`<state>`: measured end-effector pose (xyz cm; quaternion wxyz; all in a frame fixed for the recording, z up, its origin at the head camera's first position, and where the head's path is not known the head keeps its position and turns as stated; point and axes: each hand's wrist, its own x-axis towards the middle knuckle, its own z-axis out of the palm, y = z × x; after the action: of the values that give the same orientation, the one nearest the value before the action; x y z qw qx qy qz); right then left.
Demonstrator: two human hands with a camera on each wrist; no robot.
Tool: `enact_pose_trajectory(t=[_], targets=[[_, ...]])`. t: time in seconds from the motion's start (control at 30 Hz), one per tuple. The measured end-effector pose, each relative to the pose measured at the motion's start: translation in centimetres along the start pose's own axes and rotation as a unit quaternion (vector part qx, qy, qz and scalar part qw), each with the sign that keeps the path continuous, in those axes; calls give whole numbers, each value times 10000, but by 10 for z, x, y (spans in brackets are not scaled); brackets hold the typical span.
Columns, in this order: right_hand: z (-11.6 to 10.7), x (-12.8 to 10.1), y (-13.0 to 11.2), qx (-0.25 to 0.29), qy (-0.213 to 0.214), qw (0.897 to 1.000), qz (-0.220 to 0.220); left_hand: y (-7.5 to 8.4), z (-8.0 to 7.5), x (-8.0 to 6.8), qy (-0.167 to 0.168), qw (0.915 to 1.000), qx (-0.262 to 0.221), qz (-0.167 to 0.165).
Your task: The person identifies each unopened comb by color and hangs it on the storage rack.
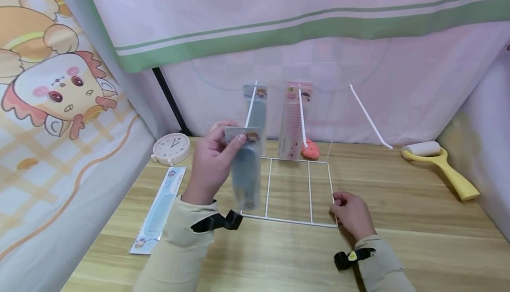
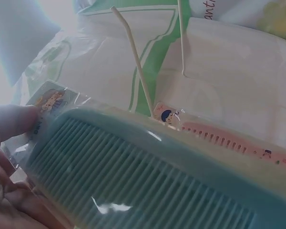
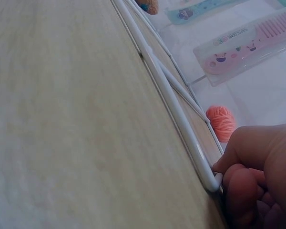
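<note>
My left hand (image 1: pixel 213 163) pinches the top of a clear packet with a blue-green comb (image 1: pixel 246 172), thumb on the printed header. In the left wrist view the comb (image 2: pixel 133 167) shows its teeth close up. Right behind it another packaged blue comb (image 1: pixel 259 106) hangs at the left prong (image 1: pixel 251 108) of a white wire rack (image 1: pixel 287 220). A packaged pink comb (image 1: pixel 292 124) hangs on the middle prong (image 1: pixel 301 115); the right prong (image 1: pixel 370 116) carries nothing. My right hand (image 1: pixel 354 214) grips the rack's near right corner, its fingers curled round the wire (image 3: pixel 181 119).
A packaged light blue comb (image 1: pixel 161 212) lies on the wooden table (image 1: pixel 279 261) at left, near a pink clock (image 1: pixel 172 149). Coral yarn (image 1: pixel 311 149) sits behind the rack. A yellow-handled lint roller (image 1: pixel 450 168) lies at right. Curtains (image 1: pixel 279 0) hang behind.
</note>
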<state>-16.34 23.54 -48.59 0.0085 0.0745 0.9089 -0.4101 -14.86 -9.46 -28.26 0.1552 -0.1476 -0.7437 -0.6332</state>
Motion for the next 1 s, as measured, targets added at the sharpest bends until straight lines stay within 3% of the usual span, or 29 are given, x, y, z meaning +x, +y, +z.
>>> enact_pose_trajectory(t=[0.6,1.0], targets=[[-1,-1,-1,153,-78,9998,63,2,-4,-9,-360,9981,397,-319],[-2,-2,-3,104,-41,9999,43,-3,-4,-11,-276,9987,120,-415]])
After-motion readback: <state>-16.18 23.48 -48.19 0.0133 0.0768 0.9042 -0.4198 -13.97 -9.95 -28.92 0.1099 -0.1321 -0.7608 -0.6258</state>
